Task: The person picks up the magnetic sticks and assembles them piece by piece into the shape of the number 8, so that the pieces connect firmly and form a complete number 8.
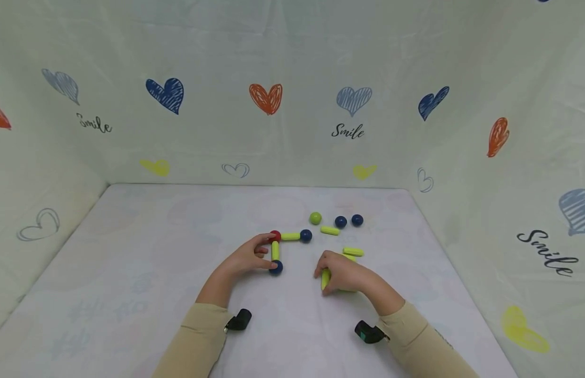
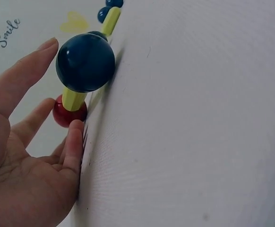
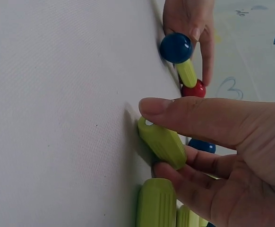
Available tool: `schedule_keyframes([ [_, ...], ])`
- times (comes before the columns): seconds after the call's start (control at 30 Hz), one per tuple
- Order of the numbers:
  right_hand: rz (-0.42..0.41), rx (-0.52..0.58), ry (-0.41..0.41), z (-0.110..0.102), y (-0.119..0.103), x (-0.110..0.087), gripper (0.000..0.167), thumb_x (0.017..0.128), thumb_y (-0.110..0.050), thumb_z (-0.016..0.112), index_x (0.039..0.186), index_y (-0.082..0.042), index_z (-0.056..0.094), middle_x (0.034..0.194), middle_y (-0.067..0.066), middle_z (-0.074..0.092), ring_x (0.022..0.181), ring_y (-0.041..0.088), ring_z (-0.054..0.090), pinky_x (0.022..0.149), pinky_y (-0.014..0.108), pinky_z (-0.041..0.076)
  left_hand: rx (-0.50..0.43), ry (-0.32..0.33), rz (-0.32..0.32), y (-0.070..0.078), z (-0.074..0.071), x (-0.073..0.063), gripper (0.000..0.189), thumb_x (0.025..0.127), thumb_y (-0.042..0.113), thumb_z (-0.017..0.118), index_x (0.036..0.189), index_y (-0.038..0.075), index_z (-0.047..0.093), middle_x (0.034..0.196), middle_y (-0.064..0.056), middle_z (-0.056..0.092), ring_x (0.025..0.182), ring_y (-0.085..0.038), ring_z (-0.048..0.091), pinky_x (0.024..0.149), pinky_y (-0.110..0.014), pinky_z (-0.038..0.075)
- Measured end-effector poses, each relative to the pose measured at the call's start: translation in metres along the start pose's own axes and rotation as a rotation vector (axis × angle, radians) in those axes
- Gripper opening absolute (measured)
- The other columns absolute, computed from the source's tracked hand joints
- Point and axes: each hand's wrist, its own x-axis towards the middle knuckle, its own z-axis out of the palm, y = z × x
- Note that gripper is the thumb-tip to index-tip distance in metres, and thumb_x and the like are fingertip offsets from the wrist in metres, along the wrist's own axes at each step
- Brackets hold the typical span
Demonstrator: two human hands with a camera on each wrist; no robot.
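Note:
An L-shaped build of magnetic sticks and balls lies on the table: a red ball (image 2: pixel 62 113) at the corner, a yellow-green stick (image 1: pixel 275 251) down to a near blue ball (image 2: pixel 85 61), and another stick (image 1: pixel 290 237) out to a second blue ball (image 1: pixel 306 235). My left hand (image 1: pixel 245 257) grips its near arm lengthwise, thumb at the near blue ball and a finger at the red ball. My right hand (image 1: pixel 345 272) pinches a loose yellow-green stick (image 3: pixel 163 144) between thumb and fingers, close over the table. Another stick (image 3: pixel 156 203) lies beside that hand, partly hidden in the head view.
Beyond the right hand lie loose sticks (image 1: pixel 353 252), one farther stick (image 1: pixel 330 230), a green ball (image 1: pixel 315 218) and two blue balls (image 1: pixel 340 222). A pale cloth with printed hearts hangs behind and beside the white table (image 1: pixel 146 273).

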Motion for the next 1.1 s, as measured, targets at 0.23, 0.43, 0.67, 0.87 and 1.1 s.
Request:
schedule_keyframes([
  [0.23, -0.001, 0.010, -0.011, 0.000, 0.004, 0.000, 0.028, 0.072, -0.008, 0.086, 0.095, -0.014, 0.072, 0.102, -0.004, 0.051, 0.083, 0.013, 0.050, 0.075, 0.032, 0.045, 0.026, -0.008, -0.002, 0.000, 0.002, 0.000, 0.081, 0.072, 0.013, 0.088, 0.142, 0.018, 0.049, 0.128, -0.013, 0.055, 0.118, -0.031, 0.052, 0.099, -0.045, 0.042],
  [0.43, 0.012, 0.044, 0.024, 0.001, 0.005, 0.001, 0.026, 0.073, -0.006, 0.085, 0.094, -0.014, 0.071, 0.099, -0.003, 0.053, 0.082, 0.015, 0.050, 0.074, 0.033, 0.045, 0.046, -0.012, 0.021, 0.003, 0.002, -0.001, 0.076, 0.073, 0.010, 0.087, 0.140, 0.017, 0.050, 0.134, -0.010, 0.053, 0.118, -0.028, 0.052, 0.099, -0.043, 0.043],
  [0.67, 0.068, 0.089, 0.099, 0.001, 0.004, 0.005, 0.022, 0.074, -0.008, 0.084, 0.090, -0.016, 0.072, 0.101, -0.004, 0.056, 0.092, 0.016, 0.052, 0.087, 0.038, 0.044, 0.058, -0.016, 0.025, 0.004, 0.002, -0.001, 0.074, 0.075, 0.010, 0.085, 0.140, 0.015, 0.051, 0.130, -0.010, 0.055, 0.115, -0.027, 0.052, 0.099, -0.043, 0.042],
  [0.87, 0.089, 0.133, 0.158, 0.002, 0.004, 0.011, 0.024, 0.074, -0.009, 0.084, 0.093, -0.015, 0.072, 0.103, -0.003, 0.056, 0.090, 0.016, 0.052, 0.084, 0.036, 0.046, 0.083, -0.017, 0.027, 0.003, 0.002, 0.000, 0.072, 0.075, 0.012, 0.085, 0.139, 0.015, 0.052, 0.127, -0.010, 0.057, 0.114, -0.027, 0.053, 0.099, -0.043, 0.042],
  [1.1, 0.084, 0.225, 0.189, 0.002, -0.003, 0.019, 0.021, 0.078, -0.012, 0.083, 0.096, -0.014, 0.074, 0.102, 0.000, 0.053, 0.082, 0.016, 0.054, 0.075, 0.030, 0.048, 0.086, -0.007, 0.019, 0.003, 0.004, 0.001, 0.072, 0.075, 0.012, 0.086, 0.139, 0.015, 0.052, 0.127, -0.010, 0.056, 0.114, -0.027, 0.053, 0.099, -0.043, 0.042],
])
